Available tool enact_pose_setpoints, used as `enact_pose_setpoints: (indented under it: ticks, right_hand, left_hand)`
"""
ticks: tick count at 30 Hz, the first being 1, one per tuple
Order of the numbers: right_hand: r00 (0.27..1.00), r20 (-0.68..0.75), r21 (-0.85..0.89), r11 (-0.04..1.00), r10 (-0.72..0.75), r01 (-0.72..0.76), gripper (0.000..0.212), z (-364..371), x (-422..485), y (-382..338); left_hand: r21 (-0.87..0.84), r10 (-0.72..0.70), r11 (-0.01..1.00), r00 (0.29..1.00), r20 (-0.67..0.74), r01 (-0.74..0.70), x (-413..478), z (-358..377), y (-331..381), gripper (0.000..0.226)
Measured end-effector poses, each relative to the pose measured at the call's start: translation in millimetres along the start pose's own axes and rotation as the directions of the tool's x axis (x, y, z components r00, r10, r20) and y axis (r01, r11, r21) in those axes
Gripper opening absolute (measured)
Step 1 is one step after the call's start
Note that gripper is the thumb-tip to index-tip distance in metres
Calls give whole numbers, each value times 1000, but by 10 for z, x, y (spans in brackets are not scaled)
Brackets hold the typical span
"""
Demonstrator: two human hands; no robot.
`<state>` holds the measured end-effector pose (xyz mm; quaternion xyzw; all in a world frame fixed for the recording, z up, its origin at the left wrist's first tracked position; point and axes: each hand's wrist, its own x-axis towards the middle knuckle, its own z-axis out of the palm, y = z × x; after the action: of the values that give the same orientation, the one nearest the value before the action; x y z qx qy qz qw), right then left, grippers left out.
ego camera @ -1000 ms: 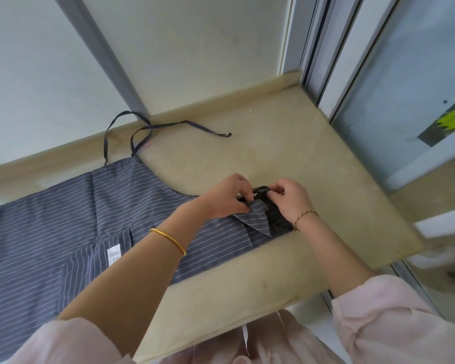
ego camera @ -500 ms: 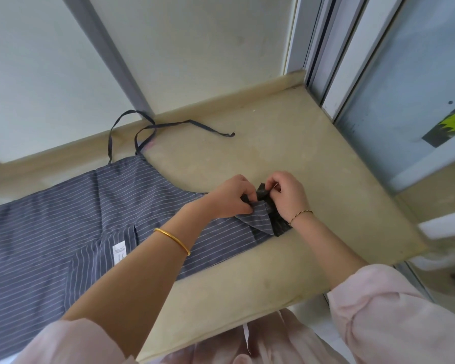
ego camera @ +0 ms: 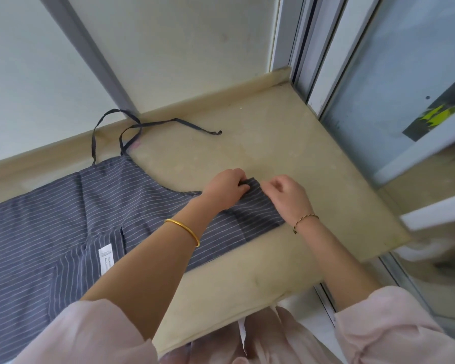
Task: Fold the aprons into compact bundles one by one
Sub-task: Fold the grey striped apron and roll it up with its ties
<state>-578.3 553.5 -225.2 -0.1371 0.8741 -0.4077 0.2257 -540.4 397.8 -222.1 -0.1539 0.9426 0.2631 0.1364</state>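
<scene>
A grey apron point(ego camera: 63, 222) with thin white stripes lies spread flat across a beige stone ledge point(ego camera: 286, 143). Its bib end points right, between my hands. My left hand point(ego camera: 225, 189) pinches the far corner of the bib, fingers curled on the dark cloth. My right hand point(ego camera: 286, 197) rests at the bib's right edge with fingers bent, thumb and fingertips at the hem. One dark tie strap point(ego camera: 168, 124) trails loose across the ledge behind the apron. A white care label point(ego camera: 105, 261) shows on the apron's near side.
A wall with a grey metal strip point(ego camera: 90, 56) runs along the back of the ledge. A sliding window frame and glass point(ego camera: 378, 88) close off the right side. The ledge's front edge point(ego camera: 247, 319) drops off just before my body.
The folded-over bib corner has been laid out flat. Both hands moved slightly away from me and apart, and the bunched dark strap between them is no longer seen.
</scene>
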Motion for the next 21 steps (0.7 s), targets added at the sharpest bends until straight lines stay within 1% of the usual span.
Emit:
enact_pose_setpoints:
  ticks: [2, 3, 5, 8, 11, 13, 14, 16, 17, 18, 19, 20, 21]
  right_hand:
    - [994, 98, -177, 983, 57, -39, 30, -5, -56, 26]
    - [991, 114, -248, 968, 72, -42, 30, 1, -72, 56]
    - [992, 97, -362, 931, 81, -41, 25, 23, -88, 105]
    - [998, 24, -502, 864, 59, -39, 24, 76, -107, 144]
    - [999, -42, -572, 819, 23, -43, 20, 164, -144, 139]
    - [998, -64, -597, 801, 10, -47, 15, 217, -167, 143]
    - [998, -68, -612, 790, 6, -46, 12, 237, -174, 152]
    - [995, -95, -621, 781, 4, -63, 8, 245, -174, 146]
    - [991, -131, -624, 778, -17, -70, 10, 247, -171, 135]
    - [979, -185, -640, 766, -88, -52, 13, 249, -164, 131]
    - [954, -228, -665, 747, -193, -8, 16, 267, -160, 110]
    - [924, -247, -676, 735, -291, 51, 19, 296, -163, 74]
    - [888, -250, -666, 734, -385, 131, 21, 339, -160, 29]
  left_hand:
    - [57, -14, 998, 1000, -5, 15, 60, 45, 18, 20]
    - [77, -18, 997, 1000, -8, 18, 85, 70, 31, 21]
    - [117, -20, 993, 999, -32, 24, 109, 112, 61, 21]
    - [208, -2, 978, 993, -119, 27, 104, 235, 75, 22]
    - [338, 41, 940, 969, -243, 45, 65, 425, 45, 24]
    - [386, 84, 922, 955, -285, 34, 38, 510, 28, 24]
    - [379, 101, 925, 950, -294, 20, 33, 520, 18, 24]
    - [258, 122, 966, 924, -362, -27, 8, 472, 15, 23]
    - [164, 116, 985, 893, -435, -48, -42, 421, 11, 21]
    - [82, 90, 995, 836, -542, -54, -101, 356, -3, 18]
    - [24, 30, 1000, 745, -667, -20, -180, 293, -52, 16]
    - [-26, -51, 998, 638, -769, 49, -279, 236, -127, 15]
    - [-77, -135, 989, 545, -828, 127, -379, 195, -216, 14]
